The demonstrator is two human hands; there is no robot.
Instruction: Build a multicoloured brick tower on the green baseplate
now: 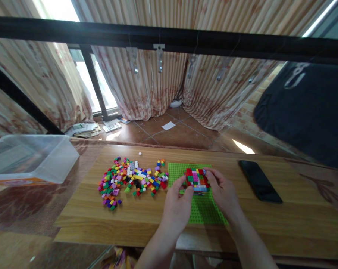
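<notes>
A small block built from colourful toy bricks (196, 178), with red edges and a mixed-colour top, is on or just above a green studded baseplate (198, 211). My left hand (178, 203) grips the block's left side, thumb near its front corner and fingers bent along its edge. On the opposite side, my right hand (223, 190) has its fingers and thumb against the right edge. Whether the block is pressed onto the studs cannot be seen. Left of the baseplate, a spread of loose toy bricks (142, 175) in many colours lies on the wooden table (82, 220).
A black phone (260, 181) lies on the right of the table. To the left stands a clear plastic bin (54, 158). A dark horizontal bar (169, 39) with hanging clips crosses above. Beyond are curtains (157, 86) and papers (85, 129) on the floor.
</notes>
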